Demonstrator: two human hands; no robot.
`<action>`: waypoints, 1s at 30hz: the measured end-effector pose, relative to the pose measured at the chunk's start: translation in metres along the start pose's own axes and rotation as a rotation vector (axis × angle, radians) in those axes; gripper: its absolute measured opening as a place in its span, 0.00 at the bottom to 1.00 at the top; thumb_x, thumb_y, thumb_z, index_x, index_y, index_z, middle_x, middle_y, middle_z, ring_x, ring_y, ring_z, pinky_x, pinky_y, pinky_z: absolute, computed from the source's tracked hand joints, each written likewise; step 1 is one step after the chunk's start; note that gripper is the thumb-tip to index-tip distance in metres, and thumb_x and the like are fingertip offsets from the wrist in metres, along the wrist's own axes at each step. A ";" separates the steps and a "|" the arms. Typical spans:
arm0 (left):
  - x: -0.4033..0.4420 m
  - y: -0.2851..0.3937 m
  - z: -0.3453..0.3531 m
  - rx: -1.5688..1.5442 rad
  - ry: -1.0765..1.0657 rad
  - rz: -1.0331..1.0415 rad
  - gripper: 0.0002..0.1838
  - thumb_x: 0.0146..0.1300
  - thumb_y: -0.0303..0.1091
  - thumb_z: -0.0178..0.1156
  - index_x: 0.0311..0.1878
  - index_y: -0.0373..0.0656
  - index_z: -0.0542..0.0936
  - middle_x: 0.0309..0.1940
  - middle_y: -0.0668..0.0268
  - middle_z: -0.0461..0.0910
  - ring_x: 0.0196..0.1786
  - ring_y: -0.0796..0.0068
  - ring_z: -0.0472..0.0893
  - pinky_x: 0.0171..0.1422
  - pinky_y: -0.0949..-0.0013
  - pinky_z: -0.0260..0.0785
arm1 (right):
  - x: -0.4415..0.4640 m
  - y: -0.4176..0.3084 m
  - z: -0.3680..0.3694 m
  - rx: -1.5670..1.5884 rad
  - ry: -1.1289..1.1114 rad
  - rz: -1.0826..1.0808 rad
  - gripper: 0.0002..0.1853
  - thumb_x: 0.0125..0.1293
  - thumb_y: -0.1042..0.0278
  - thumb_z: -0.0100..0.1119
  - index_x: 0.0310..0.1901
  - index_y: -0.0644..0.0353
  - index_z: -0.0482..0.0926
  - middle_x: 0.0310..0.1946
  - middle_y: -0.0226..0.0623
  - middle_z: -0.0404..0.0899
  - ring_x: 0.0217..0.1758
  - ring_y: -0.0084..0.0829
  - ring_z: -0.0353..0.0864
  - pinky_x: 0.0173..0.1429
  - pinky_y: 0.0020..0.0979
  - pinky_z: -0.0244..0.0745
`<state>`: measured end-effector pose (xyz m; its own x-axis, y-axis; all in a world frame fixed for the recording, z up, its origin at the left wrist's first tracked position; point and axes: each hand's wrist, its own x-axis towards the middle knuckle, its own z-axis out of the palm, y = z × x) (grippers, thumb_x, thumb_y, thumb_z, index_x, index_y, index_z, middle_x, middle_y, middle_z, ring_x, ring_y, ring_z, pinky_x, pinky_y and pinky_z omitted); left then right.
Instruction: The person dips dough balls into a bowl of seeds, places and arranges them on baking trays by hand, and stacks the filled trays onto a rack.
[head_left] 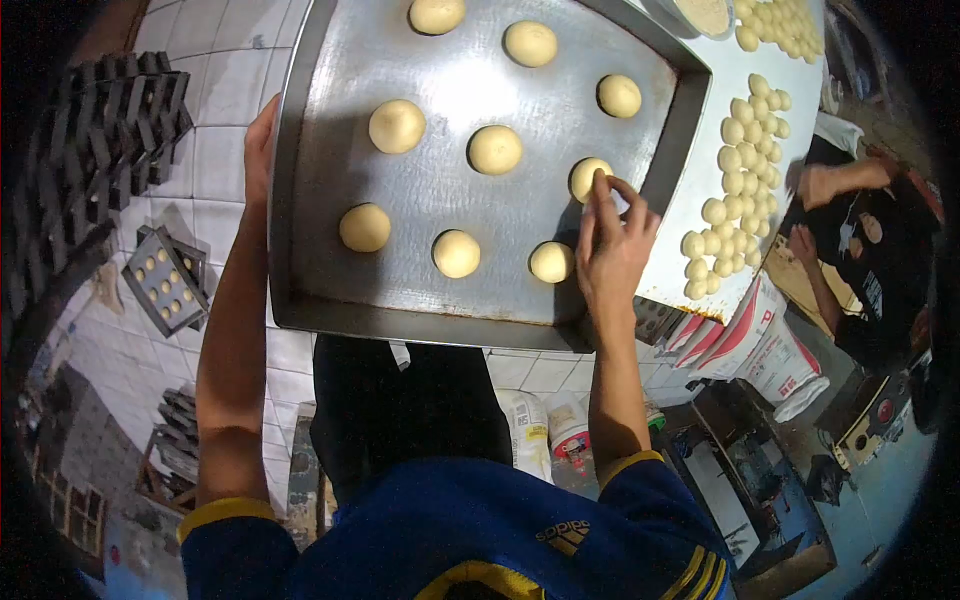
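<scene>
A deep metal baking tray (480, 310) fills the middle of the head view, with several round dough balls (396, 126) spaced out in rows on it. My left hand (260, 155) grips the tray's left side; most of its fingers are hidden by the wall. My right hand (618, 245) reaches over the near right corner. Its fingertips are closed on a dough ball (584, 175) in the right-hand row, which still touches the tray. Another dough ball (551, 262) lies just left of the right wrist.
Right of the tray, a white table (680, 225) carries many small dough pieces (735, 185) and a bowl (705, 15). Beyond it a co-worker's arm (850, 180) is blurred. A second filled tray (165, 280) sits low at left, near dark stacked racks (110, 150). Sacks (760, 345) stand below the table.
</scene>
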<state>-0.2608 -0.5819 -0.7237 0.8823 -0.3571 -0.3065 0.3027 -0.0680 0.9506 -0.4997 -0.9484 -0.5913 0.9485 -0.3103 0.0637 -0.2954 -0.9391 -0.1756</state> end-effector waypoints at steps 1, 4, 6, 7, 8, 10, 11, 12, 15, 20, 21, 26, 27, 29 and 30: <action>0.001 -0.003 -0.002 -0.015 -0.008 -0.050 0.26 0.83 0.54 0.48 0.55 0.37 0.80 0.38 0.71 0.77 0.42 0.82 0.74 0.45 0.74 0.69 | -0.006 -0.005 -0.002 -0.008 -0.034 0.011 0.24 0.70 0.70 0.63 0.68 0.53 0.81 0.59 0.44 0.79 0.55 0.48 0.75 0.64 0.46 0.71; 0.000 0.000 0.001 0.150 0.006 0.138 0.26 0.83 0.54 0.49 0.55 0.37 0.80 0.38 0.71 0.78 0.41 0.82 0.75 0.45 0.74 0.70 | 0.000 -0.006 -0.018 -0.017 -0.072 0.009 0.24 0.72 0.67 0.62 0.69 0.54 0.80 0.60 0.46 0.79 0.57 0.50 0.75 0.67 0.46 0.69; 0.000 0.003 0.005 0.045 0.005 0.086 0.26 0.82 0.54 0.49 0.54 0.37 0.80 0.38 0.71 0.79 0.41 0.81 0.76 0.45 0.74 0.70 | 0.029 0.015 -0.032 0.197 -0.046 0.089 0.23 0.74 0.66 0.61 0.69 0.57 0.79 0.60 0.47 0.79 0.58 0.49 0.76 0.69 0.47 0.67; -0.002 0.004 0.007 -0.057 0.005 0.025 0.26 0.82 0.54 0.50 0.54 0.36 0.80 0.37 0.71 0.79 0.40 0.81 0.76 0.45 0.74 0.71 | 0.055 0.039 -0.027 0.205 0.087 -0.006 0.20 0.75 0.66 0.61 0.65 0.58 0.82 0.57 0.49 0.81 0.58 0.47 0.78 0.70 0.48 0.66; -0.003 0.006 0.010 -0.059 0.005 0.031 0.26 0.82 0.54 0.50 0.54 0.36 0.80 0.37 0.71 0.79 0.40 0.81 0.76 0.45 0.74 0.71 | 0.090 0.053 -0.029 0.228 0.193 -0.028 0.17 0.74 0.64 0.63 0.60 0.59 0.84 0.51 0.47 0.85 0.54 0.45 0.81 0.67 0.46 0.70; -0.004 0.011 0.013 -0.116 0.013 -0.024 0.25 0.82 0.53 0.50 0.53 0.36 0.81 0.38 0.71 0.80 0.39 0.81 0.77 0.45 0.73 0.72 | 0.172 0.084 -0.026 0.220 0.382 -0.080 0.16 0.72 0.57 0.67 0.52 0.61 0.88 0.43 0.47 0.87 0.45 0.46 0.84 0.55 0.39 0.77; -0.004 0.016 0.016 -0.110 0.017 -0.017 0.25 0.82 0.53 0.50 0.53 0.36 0.81 0.38 0.71 0.80 0.39 0.81 0.77 0.45 0.73 0.72 | 0.214 0.116 -0.020 0.062 0.311 -0.001 0.18 0.71 0.54 0.67 0.51 0.61 0.89 0.43 0.52 0.88 0.47 0.49 0.86 0.52 0.42 0.78; -0.004 0.022 0.020 -0.083 0.034 -0.026 0.25 0.82 0.53 0.50 0.53 0.37 0.81 0.37 0.71 0.80 0.39 0.81 0.76 0.45 0.73 0.72 | 0.252 0.126 -0.020 0.002 0.289 0.070 0.17 0.72 0.51 0.67 0.52 0.54 0.90 0.40 0.46 0.90 0.41 0.39 0.88 0.49 0.34 0.79; -0.003 0.018 0.012 0.003 0.030 -0.012 0.25 0.82 0.54 0.50 0.53 0.38 0.81 0.37 0.72 0.79 0.39 0.82 0.76 0.44 0.73 0.72 | 0.325 0.144 -0.004 -0.024 0.300 -0.061 0.15 0.60 0.59 0.67 0.33 0.66 0.88 0.29 0.58 0.85 0.35 0.55 0.88 0.42 0.45 0.82; -0.001 0.016 0.015 -0.024 0.065 0.004 0.23 0.83 0.51 0.50 0.53 0.39 0.82 0.36 0.72 0.78 0.38 0.83 0.75 0.43 0.73 0.71 | 0.345 0.127 -0.010 -0.315 0.080 -0.001 0.16 0.62 0.57 0.63 0.33 0.63 0.88 0.29 0.56 0.85 0.37 0.57 0.87 0.43 0.48 0.81; 0.001 0.016 0.017 -0.065 0.085 -0.041 0.22 0.83 0.49 0.49 0.54 0.39 0.82 0.37 0.72 0.79 0.39 0.83 0.76 0.44 0.73 0.71 | 0.351 0.135 -0.007 -0.366 0.049 0.088 0.18 0.67 0.48 0.62 0.42 0.55 0.90 0.39 0.50 0.88 0.45 0.54 0.88 0.51 0.46 0.82; -0.006 0.024 0.018 0.251 0.154 0.038 0.18 0.83 0.42 0.50 0.54 0.37 0.83 0.38 0.66 0.84 0.40 0.75 0.81 0.49 0.68 0.74 | 0.355 0.206 -0.006 0.206 0.133 0.152 0.24 0.68 0.40 0.67 0.57 0.46 0.91 0.53 0.35 0.91 0.56 0.29 0.85 0.62 0.34 0.76; -0.005 0.019 0.015 0.256 0.174 0.025 0.18 0.83 0.42 0.50 0.54 0.37 0.83 0.38 0.66 0.84 0.40 0.75 0.81 0.49 0.68 0.74 | 0.325 0.167 -0.017 0.584 0.158 0.271 0.20 0.72 0.49 0.66 0.59 0.47 0.90 0.58 0.35 0.88 0.60 0.28 0.82 0.63 0.34 0.75; 0.002 0.009 0.011 0.326 0.196 0.086 0.20 0.82 0.44 0.51 0.55 0.36 0.83 0.43 0.55 0.87 0.45 0.59 0.85 0.55 0.62 0.75 | 0.290 0.145 -0.038 0.810 0.056 0.240 0.21 0.73 0.68 0.65 0.66 0.52 0.83 0.63 0.38 0.84 0.65 0.32 0.81 0.65 0.36 0.76; 0.003 0.008 0.009 0.328 0.207 0.082 0.20 0.82 0.44 0.51 0.55 0.36 0.83 0.43 0.55 0.87 0.45 0.59 0.85 0.55 0.62 0.75 | 0.260 0.114 -0.045 0.794 0.046 0.263 0.20 0.74 0.66 0.64 0.65 0.54 0.84 0.61 0.39 0.85 0.62 0.30 0.82 0.65 0.34 0.76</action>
<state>-0.2587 -0.5919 -0.7169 0.9628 -0.1806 -0.2008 0.1271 -0.3531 0.9269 -0.2923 -1.1432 -0.5505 0.8494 -0.5264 -0.0391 -0.3217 -0.4576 -0.8289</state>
